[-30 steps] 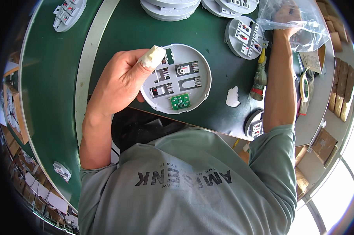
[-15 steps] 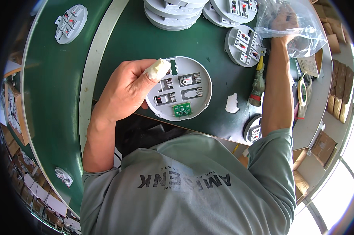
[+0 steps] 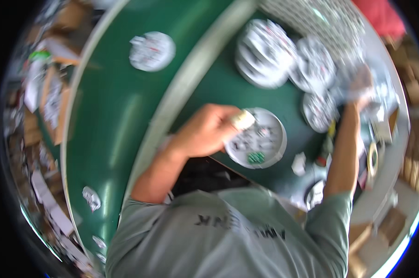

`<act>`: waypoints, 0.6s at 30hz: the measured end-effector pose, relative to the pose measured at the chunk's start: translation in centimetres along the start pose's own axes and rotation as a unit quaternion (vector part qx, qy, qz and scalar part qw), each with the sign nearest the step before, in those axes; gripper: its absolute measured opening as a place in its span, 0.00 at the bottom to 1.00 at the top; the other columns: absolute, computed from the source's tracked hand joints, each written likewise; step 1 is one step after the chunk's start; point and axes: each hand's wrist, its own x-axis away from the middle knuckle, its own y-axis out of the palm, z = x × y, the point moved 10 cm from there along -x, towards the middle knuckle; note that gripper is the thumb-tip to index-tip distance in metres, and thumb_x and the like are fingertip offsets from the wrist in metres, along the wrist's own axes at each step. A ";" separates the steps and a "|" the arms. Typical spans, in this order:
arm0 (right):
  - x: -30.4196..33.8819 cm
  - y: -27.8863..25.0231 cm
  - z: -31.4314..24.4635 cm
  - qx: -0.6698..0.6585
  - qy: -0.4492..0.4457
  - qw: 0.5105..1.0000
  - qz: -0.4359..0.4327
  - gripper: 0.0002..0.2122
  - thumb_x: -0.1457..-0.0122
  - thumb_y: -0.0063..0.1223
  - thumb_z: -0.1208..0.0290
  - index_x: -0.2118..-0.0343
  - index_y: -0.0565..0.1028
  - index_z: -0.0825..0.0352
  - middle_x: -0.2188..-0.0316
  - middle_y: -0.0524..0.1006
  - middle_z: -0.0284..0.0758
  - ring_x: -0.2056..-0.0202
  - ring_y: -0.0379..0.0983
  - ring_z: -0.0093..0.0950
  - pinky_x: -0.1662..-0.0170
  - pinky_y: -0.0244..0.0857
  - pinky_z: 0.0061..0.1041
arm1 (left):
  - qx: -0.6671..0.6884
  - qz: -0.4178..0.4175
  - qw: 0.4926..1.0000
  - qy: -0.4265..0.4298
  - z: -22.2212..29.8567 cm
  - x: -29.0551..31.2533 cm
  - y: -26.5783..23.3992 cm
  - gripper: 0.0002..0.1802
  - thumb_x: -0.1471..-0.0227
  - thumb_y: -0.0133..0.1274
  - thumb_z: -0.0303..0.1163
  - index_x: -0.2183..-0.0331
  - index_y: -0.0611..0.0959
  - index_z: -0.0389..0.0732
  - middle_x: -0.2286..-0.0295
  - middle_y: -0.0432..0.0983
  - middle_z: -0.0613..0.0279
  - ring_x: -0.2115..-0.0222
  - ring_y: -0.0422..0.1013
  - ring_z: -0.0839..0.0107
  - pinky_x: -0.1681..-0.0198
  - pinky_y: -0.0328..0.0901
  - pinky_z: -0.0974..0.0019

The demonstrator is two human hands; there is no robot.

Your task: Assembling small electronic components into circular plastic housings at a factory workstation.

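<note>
My left hand (image 3: 208,130) grips the left rim of a round light-grey plastic housing (image 3: 275,147), open side up. Its thumb, wrapped in pale tape, lies over the rim. Inside the housing sit metal contacts, and a small green circuit board (image 3: 256,158) is at its near edge. My right hand (image 3: 361,85) reaches into a clear plastic bag (image 3: 386,88) at the far right, where motion blur and the film hide its fingers. Left of that forearm lies a screwdriver (image 3: 326,147) with a yellow shaft. Beside it is a similar round housing (image 3: 318,111) with fittings.
A stack of round housings (image 3: 260,69) stands at the back, another housing group (image 3: 313,62) beside it. A pale scrap (image 3: 299,164) and a dark-rimmed round part (image 3: 315,194) lie near the front edge. Across a raised pale strip (image 3: 184,83), another housing (image 3: 152,51) rests on green surface. A tape roll (image 3: 372,158) is far right.
The whole view has swung, so the bench things appear lower and further right, and blurred. My left hand still holds the housing; my right hand is still in the bag.
</note>
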 end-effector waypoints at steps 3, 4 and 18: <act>0.9 -1.8 -1.0 0.133 -0.008 0.990 0.039 0.21 0.27 0.46 0.61 0.39 0.77 0.68 0.43 0.81 0.46 0.44 0.78 0.38 0.39 0.69 0.38 | 0.043 0.089 0.995 -0.015 1.2 -0.3 -3.3 0.12 0.32 0.57 0.34 0.63 0.84 0.35 0.77 0.79 0.66 0.77 0.75 0.80 0.74 0.69 0.67; 1.0 -1.2 -2.2 0.143 -0.062 0.986 0.065 0.19 0.27 0.49 0.60 0.43 0.80 0.67 0.49 0.83 0.46 0.48 0.81 0.39 0.44 0.72 0.38 | 0.029 0.113 0.993 -0.004 2.0 0.1 -5.2 0.12 0.32 0.57 0.34 0.63 0.84 0.35 0.77 0.79 0.66 0.77 0.75 0.80 0.74 0.69 0.67; 0.8 -0.8 -4.3 0.116 -0.071 0.987 0.090 0.19 0.26 0.49 0.57 0.45 0.80 0.67 0.53 0.85 0.47 0.53 0.82 0.41 0.48 0.73 0.37 | -0.467 0.502 0.725 0.070 7.5 1.5 -26.6 0.24 0.44 0.66 0.36 0.47 0.84 0.40 0.53 0.83 0.48 0.54 0.80 0.51 0.51 0.73 0.54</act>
